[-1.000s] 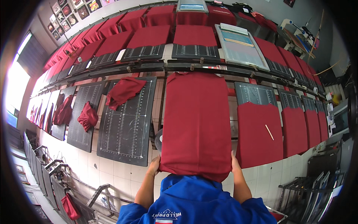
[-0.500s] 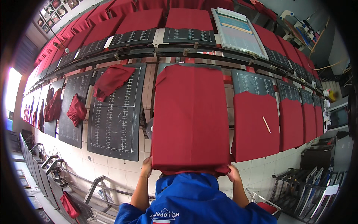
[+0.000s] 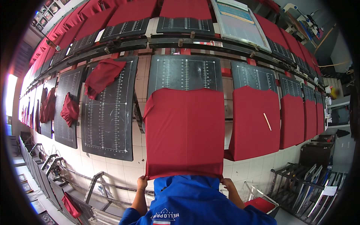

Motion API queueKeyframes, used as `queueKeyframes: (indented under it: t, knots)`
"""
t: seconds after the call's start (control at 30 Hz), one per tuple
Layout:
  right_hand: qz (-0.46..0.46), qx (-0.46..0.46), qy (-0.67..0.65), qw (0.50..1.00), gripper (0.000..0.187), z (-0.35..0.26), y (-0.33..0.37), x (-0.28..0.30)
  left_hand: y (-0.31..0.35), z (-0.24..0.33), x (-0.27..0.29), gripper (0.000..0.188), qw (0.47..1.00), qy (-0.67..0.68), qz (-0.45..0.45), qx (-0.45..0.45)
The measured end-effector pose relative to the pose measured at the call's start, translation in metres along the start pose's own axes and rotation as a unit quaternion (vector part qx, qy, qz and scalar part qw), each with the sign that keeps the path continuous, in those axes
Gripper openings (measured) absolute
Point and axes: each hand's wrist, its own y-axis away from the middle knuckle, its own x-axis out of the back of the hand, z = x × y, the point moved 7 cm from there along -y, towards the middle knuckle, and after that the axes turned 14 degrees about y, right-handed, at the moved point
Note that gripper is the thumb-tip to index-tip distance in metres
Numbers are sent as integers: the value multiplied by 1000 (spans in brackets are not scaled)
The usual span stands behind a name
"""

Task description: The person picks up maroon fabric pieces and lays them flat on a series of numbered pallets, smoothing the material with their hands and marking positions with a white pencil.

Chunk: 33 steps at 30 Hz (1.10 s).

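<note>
At the lower middle of the frame, the left hand [image 3: 142, 183] is closed on the near left corner of a red shirt [image 3: 185, 129], and the right hand [image 3: 226, 183] pinches its near right corner, the hem drawn straight between them. The shirt fills the centre, plain deep red and mostly smooth, with faint creases and a small folded flap along its left edge. It lies over a black board [image 3: 186, 74] whose bare upper part shows white ruler markings. Just below the hem is the person's blue top [image 3: 187, 197].

To the left, a second marked board [image 3: 112, 123] bears a crumpled red garment [image 3: 105, 77] near its top. To the right, another red shirt [image 3: 247, 123] lies flat on its board with a thin pale stick [image 3: 267, 122] on it. At the lower right, a metal rack [image 3: 279, 176] holds flat frames standing on edge; beside it sits something red, too partly hidden to name. At the upper right, a framed screen [image 3: 243, 32] rests across the far row.
</note>
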Motion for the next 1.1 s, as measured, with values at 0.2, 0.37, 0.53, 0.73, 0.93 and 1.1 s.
queueKeyframes:
  t: [0.2,0.37,0.53,0.73,0.93,1.1]
  knots:
    - [-72,-27,296,952,37,-5,-53,-18,-11,-1,-26,37,990,-133,2,49]
    - [-57,-59,300,950,49,26,-61,-47,1,-5,-28,32,988,-123,25,93]
    - [203,136,217,945,48,-25,-71,-10,22,127,-1,16,979,-17,167,-115]
    - [165,372,-252,878,56,-235,77,72,76,387,-2,32,849,-99,19,-519]
    - [-51,301,-360,881,66,-386,103,108,-73,454,-6,59,881,66,85,-462]
    - [6,370,-280,886,57,-435,112,144,-140,442,-22,61,881,429,-172,-105]
